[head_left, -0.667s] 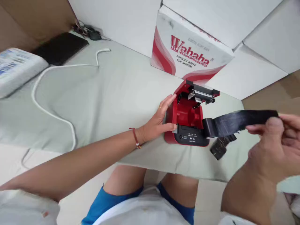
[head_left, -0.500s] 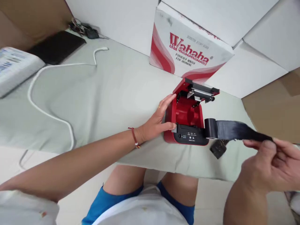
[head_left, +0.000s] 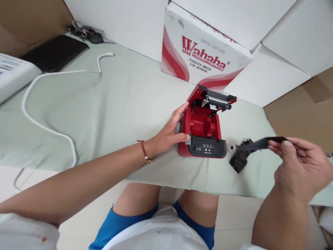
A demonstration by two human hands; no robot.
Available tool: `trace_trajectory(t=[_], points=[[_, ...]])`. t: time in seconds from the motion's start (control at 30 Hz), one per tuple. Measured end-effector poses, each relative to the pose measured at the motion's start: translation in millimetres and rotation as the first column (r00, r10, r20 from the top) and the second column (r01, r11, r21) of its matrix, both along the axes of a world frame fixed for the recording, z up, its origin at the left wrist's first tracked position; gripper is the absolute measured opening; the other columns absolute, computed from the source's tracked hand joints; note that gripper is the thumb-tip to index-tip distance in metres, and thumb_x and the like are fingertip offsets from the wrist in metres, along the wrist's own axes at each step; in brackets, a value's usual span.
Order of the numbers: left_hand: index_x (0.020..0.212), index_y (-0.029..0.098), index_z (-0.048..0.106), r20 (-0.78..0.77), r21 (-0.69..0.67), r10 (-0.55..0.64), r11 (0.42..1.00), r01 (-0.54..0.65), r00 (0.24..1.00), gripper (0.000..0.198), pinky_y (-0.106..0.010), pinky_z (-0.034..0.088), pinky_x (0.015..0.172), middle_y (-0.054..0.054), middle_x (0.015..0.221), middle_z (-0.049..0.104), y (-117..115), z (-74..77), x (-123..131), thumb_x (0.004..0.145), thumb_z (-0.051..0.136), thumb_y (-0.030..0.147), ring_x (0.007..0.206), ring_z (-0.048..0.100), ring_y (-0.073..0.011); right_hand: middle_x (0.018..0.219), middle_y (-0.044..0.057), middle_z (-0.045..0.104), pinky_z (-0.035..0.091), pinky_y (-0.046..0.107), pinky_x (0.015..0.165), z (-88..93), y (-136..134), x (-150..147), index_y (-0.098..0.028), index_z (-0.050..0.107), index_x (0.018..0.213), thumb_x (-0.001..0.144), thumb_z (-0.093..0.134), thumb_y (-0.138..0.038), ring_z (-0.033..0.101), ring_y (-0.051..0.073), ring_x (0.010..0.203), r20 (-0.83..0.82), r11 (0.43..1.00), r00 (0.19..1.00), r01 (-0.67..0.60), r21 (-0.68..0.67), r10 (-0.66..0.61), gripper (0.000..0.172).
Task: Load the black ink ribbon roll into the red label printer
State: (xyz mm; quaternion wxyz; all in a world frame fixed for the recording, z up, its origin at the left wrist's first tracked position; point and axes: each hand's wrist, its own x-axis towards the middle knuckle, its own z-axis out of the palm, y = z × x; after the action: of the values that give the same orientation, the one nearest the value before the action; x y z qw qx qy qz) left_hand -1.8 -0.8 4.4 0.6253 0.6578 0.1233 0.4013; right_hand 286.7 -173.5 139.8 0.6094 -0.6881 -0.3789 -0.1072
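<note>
A small red printer (head_left: 205,133) with a black front panel stands on the pale green tabletop (head_left: 125,100), its lid tipped back and its red bay bare. My left hand (head_left: 169,133) rests against the printer's left side, thumb on the front corner and fingers spread along the wall. My right hand (head_left: 299,166) pinches the end of a black ribbon strip (head_left: 260,144) to the right of the printer. The strip runs left to its small roll (head_left: 238,156), which lies on the table just right of the printer.
A red and white "Wahaha" carton (head_left: 205,52) stands behind the printer among white boxes (head_left: 270,80). A white cable (head_left: 49,100) loops across the left of the table. A black flat case (head_left: 53,52), keys (head_left: 83,31) and a white device (head_left: 13,74) lie at far left.
My right hand has dropped lower and the ribbon roll has come down from beside the printer's bay onto the table at its right. My left hand has stayed on the printer.
</note>
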Motion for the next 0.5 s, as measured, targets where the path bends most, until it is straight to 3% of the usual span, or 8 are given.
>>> trace_trajectory(t=[0.13,0.23,0.3,0.4,0.43,0.47,0.5], points=[[0.175,0.045,0.028,-0.015,-0.053,0.011,0.999,-0.011,1.0,0.097,-0.066,0.021,0.145,-0.002,0.188,0.027,-1,1.4,0,0.093,0.08,0.051,0.176,0.021,-0.0389,0.095,0.011,0.084,0.073,0.045,0.088,-22.1,5,-2,-0.016,0.081,0.097,0.085,0.09,-0.041,0.083,0.023,0.08,0.045,0.997,0.996,-0.074,0.034,0.072,0.028],[0.174,0.045,0.03,-0.019,-0.068,0.014,0.998,-0.015,1.0,0.096,-0.066,0.021,0.144,-0.002,0.187,0.028,-1,1.8,0,0.093,0.081,0.051,0.175,0.022,-0.039,0.112,0.012,0.085,0.072,0.046,0.096,-47.1,-13,-3,-0.019,0.079,0.105,0.096,0.081,-0.044,0.084,0.023,0.091,0.04,0.953,0.973,-0.213,-0.218,0.226,0.027],[0.174,0.045,0.029,-0.021,-0.064,0.014,0.998,-0.015,1.0,0.097,-0.066,0.02,0.145,-0.001,0.188,0.026,-2,2.1,0,0.093,0.081,0.052,0.175,0.021,-0.0388,0.117,0.011,0.086,0.07,0.042,0.098,-61.1,-29,-5,-0.022,0.08,0.108,0.102,0.073,-0.044,0.084,0.022,0.099,0.017,0.824,0.924,-0.332,-0.458,0.382,0.024],[0.175,0.044,0.029,-0.023,-0.048,0.015,0.999,-0.016,1.0,0.097,-0.066,0.019,0.145,-0.001,0.188,0.026,-2,3.2,-1,0.093,0.08,0.052,0.175,0.021,-0.0385,0.112,0.007,0.086,0.068,0.031,0.084,-67.2,-52,-4,-0.026,0.084,0.112,0.105,0.069,-0.045,0.082,0.019,0.088,-0.091,0.541,0.812,-0.462,-0.702,0.576,0.025],[0.175,0.045,0.028,-0.024,-0.044,0.016,0.999,-0.017,1.0,0.096,-0.065,0.02,0.144,-0.001,0.187,0.027,-3,3.7,-1,0.094,0.08,0.052,0.174,0.022,-0.0384,0.105,0.006,0.086,0.065,0.029,0.074,-65.2,-58,0,-0.027,0.085,0.114,0.105,0.068,-0.047,0.078,0.017,0.077,-0.124,0.496,0.805,-0.47,-0.73,0.58,0.027],[0.175,0.045,0.029,-0.026,-0.042,0.017,0.999,-0.018,1.0,0.096,-0.065,0.021,0.144,-0.001,0.187,0.027,-3,4.1,-1,0.094,0.079,0.052,0.174,0.022,-0.0383,0.095,0.004,0.084,0.06,0.027,0.063,-62.0,-62,7,-0.027,0.085,0.118,0.105,0.067,-0.049,0.071,0.015,0.066,-0.129,0.504,0.828,-0.447,-0.739,0.545,0.031],[0.174,0.045,0.029,-0.027,-0.041,0.018,0.999,-0.019,0.999,0.095,-0.065,0.022,0.144,-0.001,0.187,0.028,-3,4.7,-1,0.094,0.079,0.052,0.174,0.023,-0.0382,0.085,0.003,0.079,0.053,0.026,0.055,-58.6,-63,16,-0.027,0.084,0.122,0.105,0.065,-0.052,0.063,0.014,0.059,-0.094,0.557,0.873,-0.384,-0.736,0.479,0.036]])
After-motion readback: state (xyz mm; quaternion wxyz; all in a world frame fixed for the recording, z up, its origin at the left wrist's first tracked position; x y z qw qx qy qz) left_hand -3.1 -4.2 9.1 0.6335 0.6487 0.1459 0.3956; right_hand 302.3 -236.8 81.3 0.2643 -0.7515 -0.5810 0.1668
